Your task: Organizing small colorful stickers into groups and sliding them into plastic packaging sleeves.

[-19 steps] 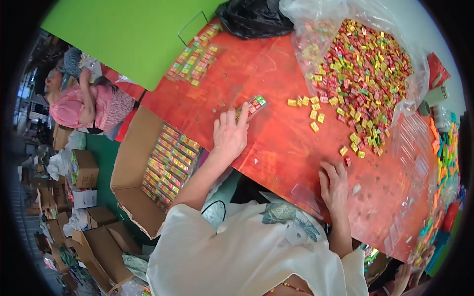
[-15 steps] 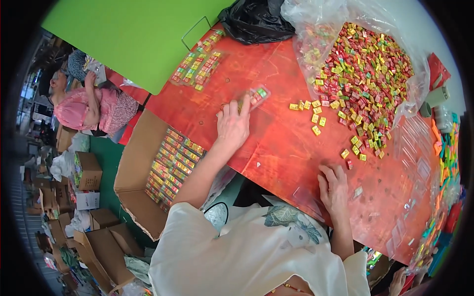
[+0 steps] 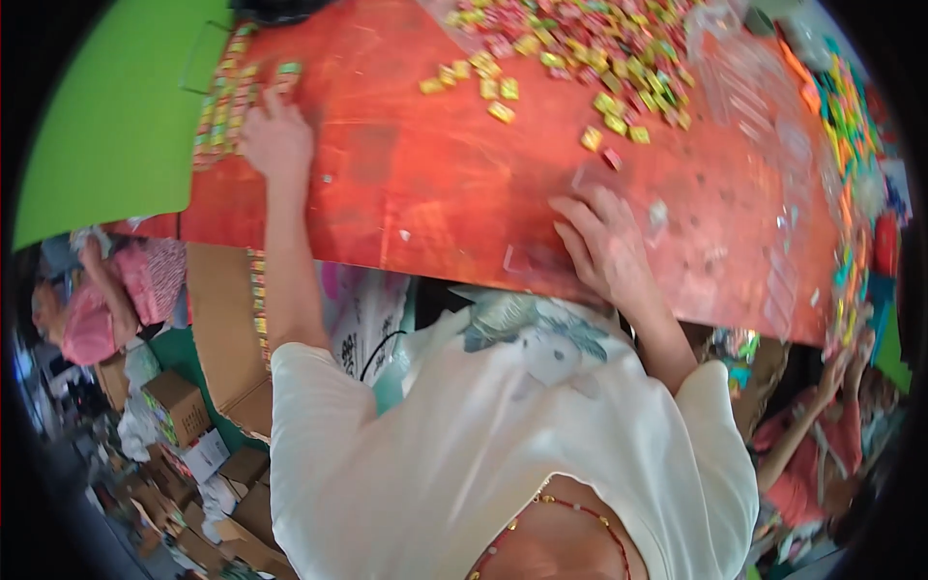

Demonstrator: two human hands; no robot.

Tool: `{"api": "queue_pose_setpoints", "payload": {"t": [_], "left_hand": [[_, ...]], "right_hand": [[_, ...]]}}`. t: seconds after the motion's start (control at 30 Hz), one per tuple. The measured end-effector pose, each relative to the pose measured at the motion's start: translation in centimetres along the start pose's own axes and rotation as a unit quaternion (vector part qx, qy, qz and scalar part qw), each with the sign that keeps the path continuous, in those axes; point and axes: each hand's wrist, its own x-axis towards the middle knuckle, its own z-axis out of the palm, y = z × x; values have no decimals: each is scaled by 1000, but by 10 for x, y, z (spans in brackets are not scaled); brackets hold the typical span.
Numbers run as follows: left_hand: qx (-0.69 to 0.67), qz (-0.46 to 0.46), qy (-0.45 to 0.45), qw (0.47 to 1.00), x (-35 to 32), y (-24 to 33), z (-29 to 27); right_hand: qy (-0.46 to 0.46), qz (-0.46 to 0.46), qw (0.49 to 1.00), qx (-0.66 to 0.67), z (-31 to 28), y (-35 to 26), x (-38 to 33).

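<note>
Left hand (image 3: 275,140) fingers spread flat on candy row (image 3: 220,106); right hand (image 3: 607,246) open, empty

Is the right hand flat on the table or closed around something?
Flat. The right hand lies palm down with fingers spread on the red table, near its edge; nothing shows in its grip.

The person wears a white short-sleeved T-shirt (image 3: 464,454). A grey-green printed graphic (image 3: 527,333) sits on the fabric near the bench-side hem. Both sleeves end above the elbow; forearms are bare. A thin beaded necklace (image 3: 570,512) with red and gold beads lies at the neckline. The left hand (image 3: 277,140) and right hand (image 3: 604,246) carry no gloves.
</note>
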Motion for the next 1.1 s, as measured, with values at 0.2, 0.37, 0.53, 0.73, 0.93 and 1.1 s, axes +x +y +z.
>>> {"api": "queue_pose_setpoints", "payload": {"t": [0.2,0.37,0.53,0.73,0.93,1.1], "left_hand": [[-37,-33,22,999,-24,7,-11],[-313,206,67,925,-58,52,-56],[-426,245,-50,869,-58,107,-94],[-387,202,-179,882,-33,125,-112],[-471,209,-197,834,-39,150,-130],[-551,194,-146,798,-29,156,-122]], "right_hand": [[-113,-41,992,-25,-12,-9,-27],[-107,-112,986,-58,14,-11,-24],[-70,-157,981,-91,41,-17,24],[31,-42,989,-139,36,9,98],[25,-18,985,-171,47,58,141],[97,-3,984,-152,32,81,161]]}}
